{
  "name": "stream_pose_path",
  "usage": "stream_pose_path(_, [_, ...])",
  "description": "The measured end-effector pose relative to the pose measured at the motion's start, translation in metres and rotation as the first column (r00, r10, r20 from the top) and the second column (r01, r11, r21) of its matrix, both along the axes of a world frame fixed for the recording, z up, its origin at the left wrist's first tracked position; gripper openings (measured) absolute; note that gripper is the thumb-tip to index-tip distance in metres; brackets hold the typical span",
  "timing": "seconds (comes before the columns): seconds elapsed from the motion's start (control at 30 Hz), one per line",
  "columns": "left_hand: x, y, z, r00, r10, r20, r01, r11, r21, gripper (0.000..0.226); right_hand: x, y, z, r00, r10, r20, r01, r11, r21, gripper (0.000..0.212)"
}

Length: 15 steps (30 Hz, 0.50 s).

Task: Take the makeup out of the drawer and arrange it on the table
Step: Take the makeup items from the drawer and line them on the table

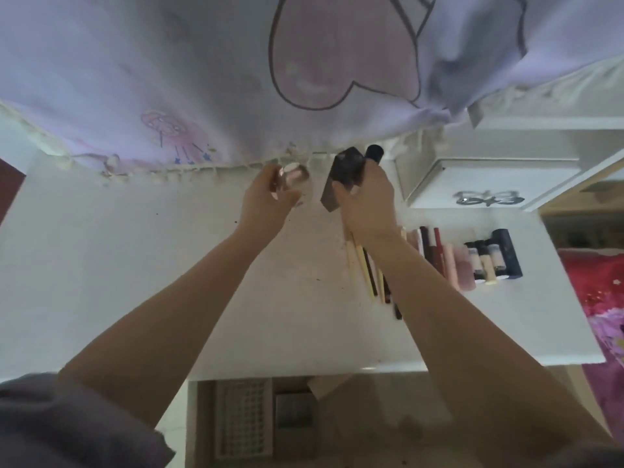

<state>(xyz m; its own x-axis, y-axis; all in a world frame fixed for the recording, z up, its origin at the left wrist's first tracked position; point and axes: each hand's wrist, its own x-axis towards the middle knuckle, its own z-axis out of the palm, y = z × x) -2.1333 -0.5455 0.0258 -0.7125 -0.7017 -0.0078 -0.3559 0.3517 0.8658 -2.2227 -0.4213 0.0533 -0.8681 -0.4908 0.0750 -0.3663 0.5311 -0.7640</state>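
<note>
Head view: both bare arms reach away from the camera over a white surface (135,265), the picture soft with blur.
Cloth: a pale lilac cloth (169,79) with a pink heart outline and small drawings hangs over the far side, its tasselled hem touching the far edge of the surface.
Surface: white, with dark specks near the middle; its near edge runs across the lower part of the view.
Drawer: an open drawer (270,417) shows below the near edge, with a white gridded insert at its left and flat grey-brown items beside that.
White box: a white box (489,184) with a silver bow-shaped fitting stands at the far right.
Row of makeup: tubes and bottles (472,258) lie side by side at the right, dark ones farthest right, pink and cream ones toward the middle.
Pencils and brushes: slim sticks (368,275) lie just left of that row, partly under the right forearm.
Right hand: the right hand (368,197) grasps a dark boxy case (341,177) together with a black cylinder (374,153), near the cloth hem.
Left hand: the left hand (266,197) pinches a small rose-gold compact (292,179), just left of the dark case and apart from it.
</note>
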Motion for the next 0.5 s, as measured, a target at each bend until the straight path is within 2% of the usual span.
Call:
stream_pose_path(0.1, [-0.031,-0.009,-0.013,1.0,0.015,-0.015,-0.015,1.0,0.019,0.026,-0.008,-0.026,-0.023,0.997,-0.048,-0.062,0.053,0.995,0.08,0.029])
stream_pose_path(0.27, [-0.052,-0.013,-0.029,0.999,-0.04,0.016,0.041,0.998,-0.047,0.022,-0.007,-0.03,-0.03,0.99,-0.119,-0.074,0.123,0.991,0.053,0.038])
stream_pose_path(0.4, [-0.037,-0.009,-0.028,0.996,-0.074,0.04,0.075,0.997,-0.027,0.046,0.003,-0.014,-0.013,0.996,-0.073,-0.042,0.074,0.997,0.03,0.048])
stream_pose_path(0.47, [-0.007,0.002,-0.022,0.999,-0.036,0.004,0.037,0.999,-0.027,0.047,0.024,0.009,0.0,0.992,-0.007,-0.126,-0.001,0.998,-0.067,0.045])
stream_pose_path(0.5, [0.015,0.013,-0.019,0.999,-0.024,-0.033,0.023,0.999,-0.039,0.041,0.04,0.026,0.004,0.973,0.049,-0.227,-0.076,0.991,-0.112,0.036])
